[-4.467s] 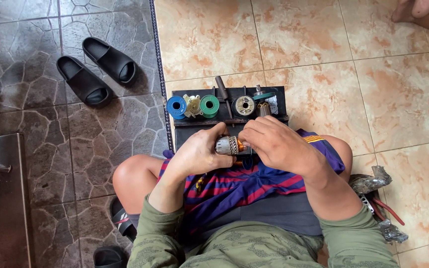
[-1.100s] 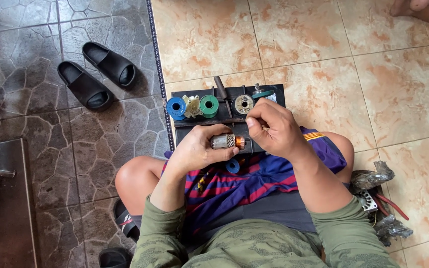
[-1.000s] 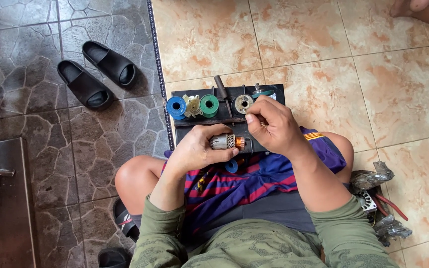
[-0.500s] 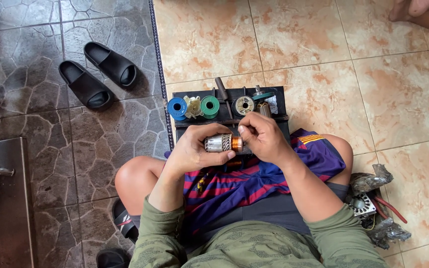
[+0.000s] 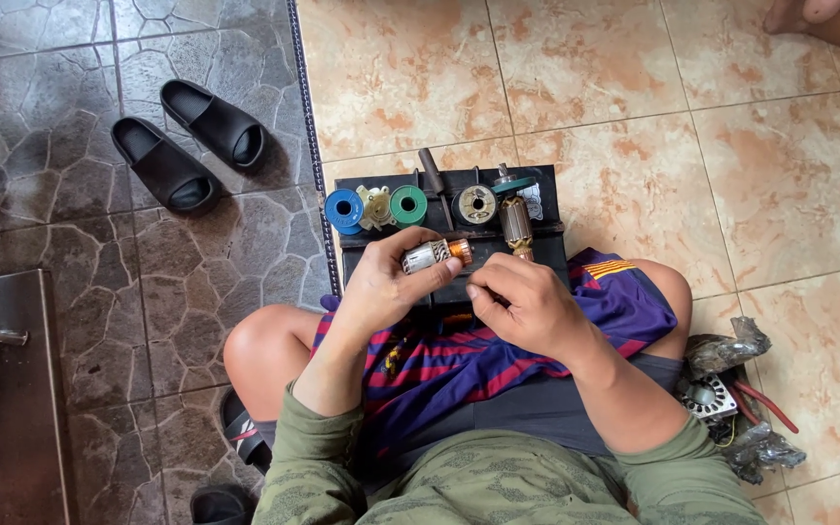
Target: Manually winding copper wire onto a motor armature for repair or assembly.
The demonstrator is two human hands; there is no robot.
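Observation:
My left hand [image 5: 386, 287] grips a small motor armature [image 5: 437, 255] with a silver body and a copper end, held over my lap. My right hand [image 5: 522, 301] hovers just right of it and below, fingers pinched together; whether they hold anything is too small to tell. In front of my knees lies a black tray [image 5: 362, 251] carrying a blue spool [image 5: 343, 209], a green spool [image 5: 407, 204], a round metal part [image 5: 477, 203] and a second armature [image 5: 515, 226].
A pair of black slides [image 5: 187, 141] rests on the dark stone floor at the left. Crumpled scrap, a metal grille part [image 5: 712, 397] and red-handled pliers [image 5: 765, 403] lie by my right hip. Another person's foot [image 5: 828, 19] shows at the top right.
My right hand came back from the tray toward the armature and lowered slightly. My left hand kept holding the armature, turning it a little.

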